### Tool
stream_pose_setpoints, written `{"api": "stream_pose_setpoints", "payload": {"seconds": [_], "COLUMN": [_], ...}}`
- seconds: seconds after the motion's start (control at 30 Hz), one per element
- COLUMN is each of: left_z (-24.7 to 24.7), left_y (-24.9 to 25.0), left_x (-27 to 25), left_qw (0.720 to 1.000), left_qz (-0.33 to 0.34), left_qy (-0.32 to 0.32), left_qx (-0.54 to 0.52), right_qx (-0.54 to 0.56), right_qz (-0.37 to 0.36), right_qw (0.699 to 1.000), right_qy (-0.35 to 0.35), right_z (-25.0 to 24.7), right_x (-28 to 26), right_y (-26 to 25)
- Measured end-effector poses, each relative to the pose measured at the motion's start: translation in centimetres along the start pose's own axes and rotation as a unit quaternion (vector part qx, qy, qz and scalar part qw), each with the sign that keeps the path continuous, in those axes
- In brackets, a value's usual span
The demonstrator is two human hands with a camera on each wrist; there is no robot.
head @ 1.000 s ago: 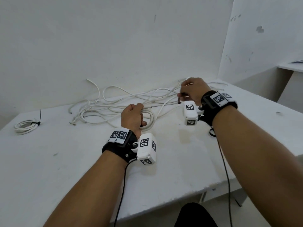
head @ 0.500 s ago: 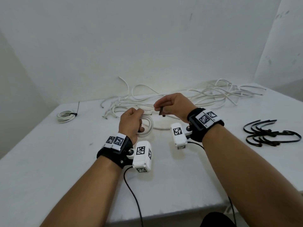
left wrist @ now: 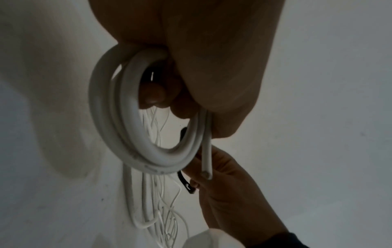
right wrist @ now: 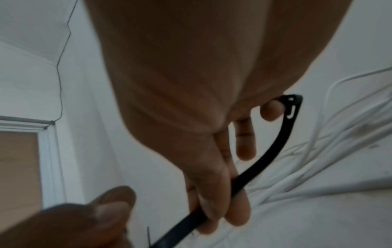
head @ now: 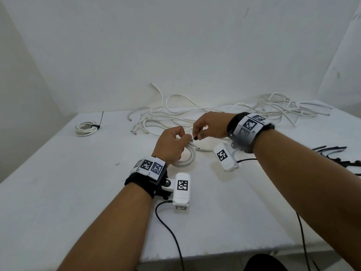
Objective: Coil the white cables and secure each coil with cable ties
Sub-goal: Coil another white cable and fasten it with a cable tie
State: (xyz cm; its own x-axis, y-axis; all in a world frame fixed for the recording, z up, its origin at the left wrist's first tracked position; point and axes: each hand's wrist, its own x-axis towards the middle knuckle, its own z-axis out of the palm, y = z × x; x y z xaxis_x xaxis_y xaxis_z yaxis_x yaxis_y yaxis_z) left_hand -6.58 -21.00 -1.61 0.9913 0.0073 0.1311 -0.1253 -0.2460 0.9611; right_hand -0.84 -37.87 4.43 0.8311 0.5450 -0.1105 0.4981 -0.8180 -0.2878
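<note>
Meanwhile, left hand [head: 172, 141] grips a white cable coil [head: 185, 159] above the bench [head: 58, 192]; right hand [head: 211, 125] pinches a black cable tie [right wrist: 265, 151]; loose cables [head: 214, 114] behind, spare ties [head: 336, 153] right; wrist tags bear only square codes

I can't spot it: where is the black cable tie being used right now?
In the head view, the black cable tie is pinched by the right hand at table centre, right beside the white coil that the left hand grips.
</note>
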Motion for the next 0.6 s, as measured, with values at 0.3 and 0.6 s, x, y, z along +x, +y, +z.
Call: {"api": "stream_pose_setpoints", "payload": {"seconds": [0.3, 0.6], "left_z": [0.3, 1.0], "left_y": [-0.3, 0.3], "left_x": [-0.3, -0.7], "left_qw": [0.998, 0.998], "left_qz": [-0.041, -0.037], "left_qy": [-0.044, -0.048], "left_qx": [0.024, 0.019], "right_qx": [0.094, 0.276], "right_qz": [-0.036, -0.007], "right_qw": [0.992, 0.953], "right_qy": [-0.081, -0.123], "right_z": [0.6, 1.7], "right_x": [-0.9, -1.3], "right_y": [0.8, 0.2]}}
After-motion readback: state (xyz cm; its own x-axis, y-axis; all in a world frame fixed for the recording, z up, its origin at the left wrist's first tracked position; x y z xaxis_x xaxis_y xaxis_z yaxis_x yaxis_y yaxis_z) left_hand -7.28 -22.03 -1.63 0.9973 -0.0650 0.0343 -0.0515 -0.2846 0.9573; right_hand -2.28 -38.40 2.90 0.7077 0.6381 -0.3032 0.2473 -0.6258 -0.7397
